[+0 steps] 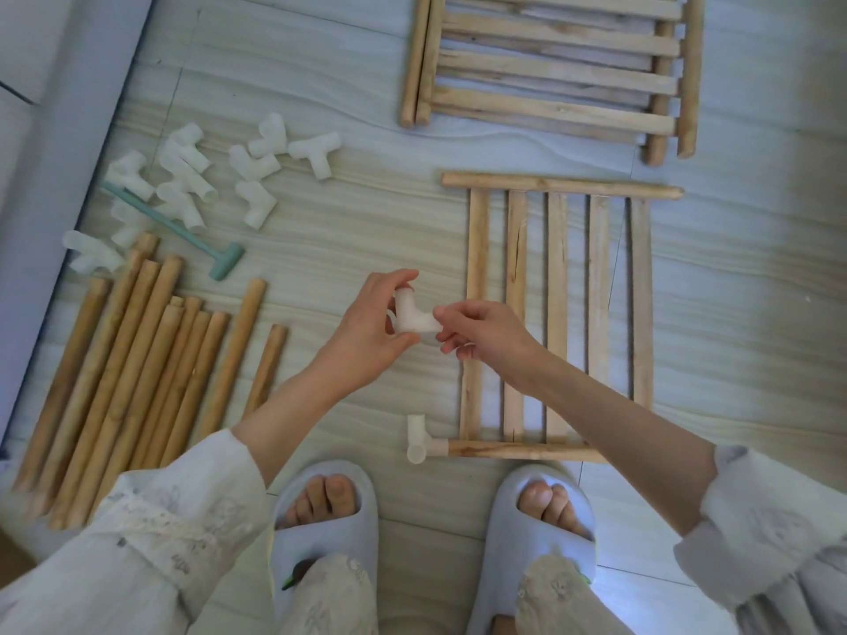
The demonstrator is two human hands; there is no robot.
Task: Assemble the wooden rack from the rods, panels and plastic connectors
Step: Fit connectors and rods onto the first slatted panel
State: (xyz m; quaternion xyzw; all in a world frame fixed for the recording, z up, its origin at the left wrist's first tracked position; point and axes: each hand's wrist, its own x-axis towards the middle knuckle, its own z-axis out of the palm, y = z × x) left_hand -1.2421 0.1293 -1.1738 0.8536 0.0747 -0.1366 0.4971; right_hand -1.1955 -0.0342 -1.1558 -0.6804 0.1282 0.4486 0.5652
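Nearest the person's slippered feet (pixel 327 511), one white plastic connector (pixel 421 440) is already pushed onto the left end of the slatted panel's near rail (pixel 522 450), which runs left to right across the floor (pixel 366 213). Above it, the left hand (pixel 366 332) and right hand (pixel 486 332) together pinch a second elbow connector (pixel 415 316), the left gripping its upright socket, the right its sideways one. That panel (pixel 559 304) lies just right of the hands, nearest the right one, so I'd guess the piece goes to a free rail end there. Loose rods (pixel 137 368) lie left, spare connectors (pixel 192 176) and a green mallet (pixel 183 229) beyond, stacked panels (pixel 554 66) farthest.
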